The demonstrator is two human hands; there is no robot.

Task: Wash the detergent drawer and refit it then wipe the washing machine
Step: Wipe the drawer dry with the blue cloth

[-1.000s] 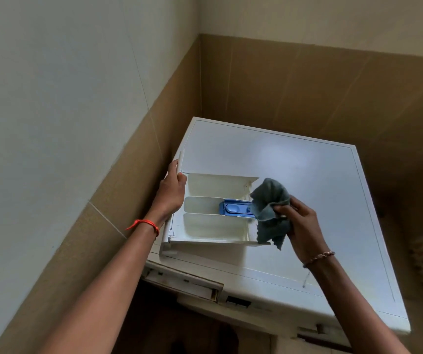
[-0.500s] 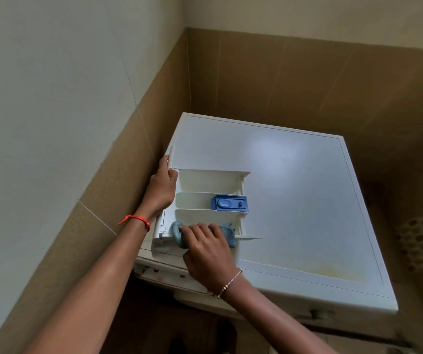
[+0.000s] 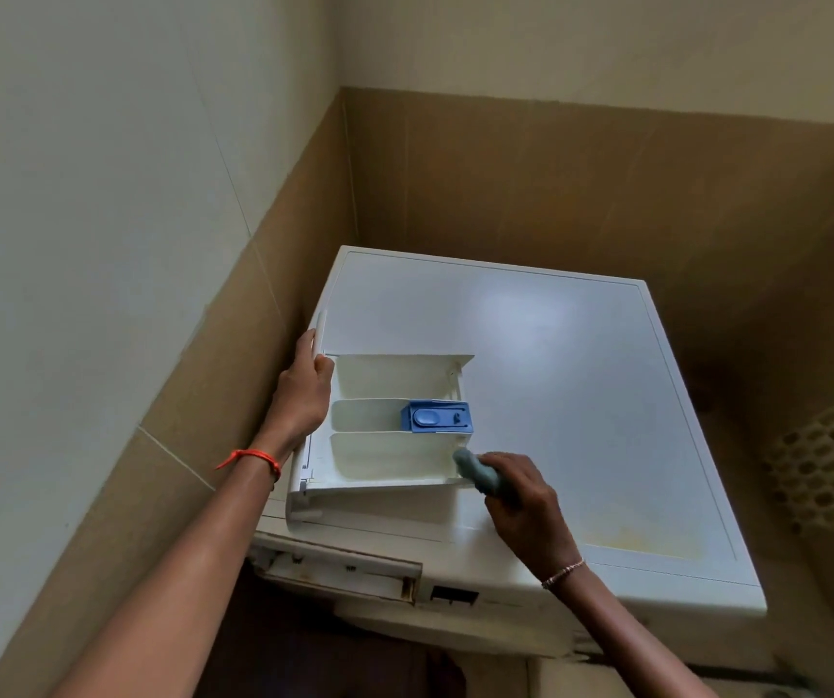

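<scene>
While the right hand (image 3: 520, 501) is clasping a bunched grey-blue soft cloth (image 3: 477, 471) against the near right corner of the white, three-compartment moulded-plastic detergent drawer (image 3: 384, 460), the left hand (image 3: 304, 395) is gripping the drawer's front panel, steadying it flat on the glossy white washing machine top (image 3: 581, 395). Judging by the rectangular drawer slot (image 3: 339, 569) gaping below and the yellowish staining (image 3: 646, 544) lying on the lid, drawer cleaning is proceeding, with refitting and machine wiping awaiting.

One wide-angle head camera looks down, close above the white boxy washing machine (image 3: 581, 395). It faces the tiled corner (image 3: 349, 183).
</scene>
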